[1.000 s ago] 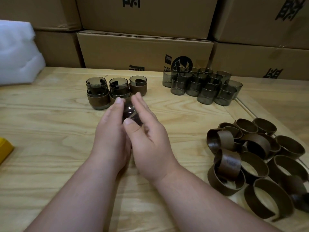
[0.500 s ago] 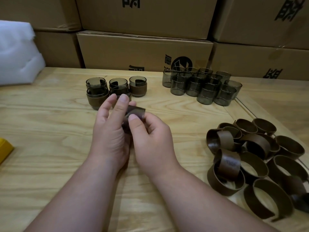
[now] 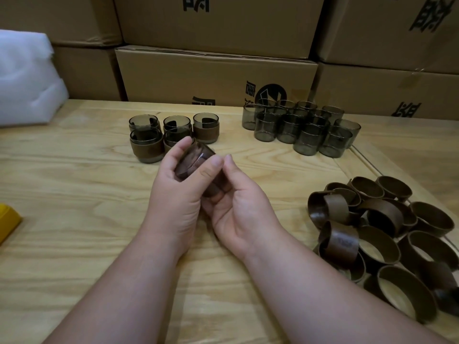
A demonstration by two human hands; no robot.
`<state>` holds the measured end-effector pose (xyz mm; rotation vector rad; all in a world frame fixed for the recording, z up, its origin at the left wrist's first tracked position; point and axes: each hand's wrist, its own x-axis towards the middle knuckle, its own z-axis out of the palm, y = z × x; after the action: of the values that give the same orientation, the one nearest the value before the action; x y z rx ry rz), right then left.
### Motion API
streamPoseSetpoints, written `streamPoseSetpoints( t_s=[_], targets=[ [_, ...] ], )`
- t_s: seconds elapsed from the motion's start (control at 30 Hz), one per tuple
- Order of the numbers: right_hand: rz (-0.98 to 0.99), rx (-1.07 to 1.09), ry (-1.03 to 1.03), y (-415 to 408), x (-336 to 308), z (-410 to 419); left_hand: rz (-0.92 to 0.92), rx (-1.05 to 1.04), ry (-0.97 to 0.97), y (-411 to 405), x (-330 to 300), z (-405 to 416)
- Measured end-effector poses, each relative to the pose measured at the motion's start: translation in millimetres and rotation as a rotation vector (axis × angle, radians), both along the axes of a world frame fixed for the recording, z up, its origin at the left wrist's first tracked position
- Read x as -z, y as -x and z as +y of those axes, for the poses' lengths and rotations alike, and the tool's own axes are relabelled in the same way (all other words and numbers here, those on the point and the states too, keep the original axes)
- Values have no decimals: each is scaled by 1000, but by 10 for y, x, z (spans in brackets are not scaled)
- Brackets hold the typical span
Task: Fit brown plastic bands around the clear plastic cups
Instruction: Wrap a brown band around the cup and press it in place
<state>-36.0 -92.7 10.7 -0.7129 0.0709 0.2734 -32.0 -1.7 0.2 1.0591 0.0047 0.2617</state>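
Note:
My left hand (image 3: 177, 194) and my right hand (image 3: 239, 207) both grip one smoky clear cup (image 3: 196, 158) with a brown band around it, tilted on its side above the table's middle. The band's lower part is hidden by my fingers. Behind my hands stand several banded cups (image 3: 146, 145) in two rows. Several bare clear cups (image 3: 300, 127) cluster at the back right. A heap of loose brown bands (image 3: 382, 234) lies at the right.
Stacked cardboard boxes (image 3: 216, 70) wall off the far side of the wooden table (image 3: 74, 194). White foam (image 3: 24, 80) sits at the back left. A yellow object (image 3: 7, 219) pokes in at the left edge.
The cup has tipped further onto its side and shows more between my fingers. My right hand has turned palm up under it; my left fingers now wrap over it.

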Motion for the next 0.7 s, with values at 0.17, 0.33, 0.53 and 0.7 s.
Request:
streamPoseSetpoints(
  t_s=[0.17, 0.33, 0.53, 0.7],
  targets=[
    [-16, 35, 73, 12, 10, 6, 61, -29, 92, 13, -48, 34],
    [-150, 138, 258, 6, 87, 66, 61, -41, 169, 4, -75, 64],
    [-250, 124, 316, 17, 141, 102, 31, -45, 140, 19, -71, 51],
    [-248, 87, 408, 5, 159, 104, -13, 22, 32, 38, -24, 62]
  ],
)
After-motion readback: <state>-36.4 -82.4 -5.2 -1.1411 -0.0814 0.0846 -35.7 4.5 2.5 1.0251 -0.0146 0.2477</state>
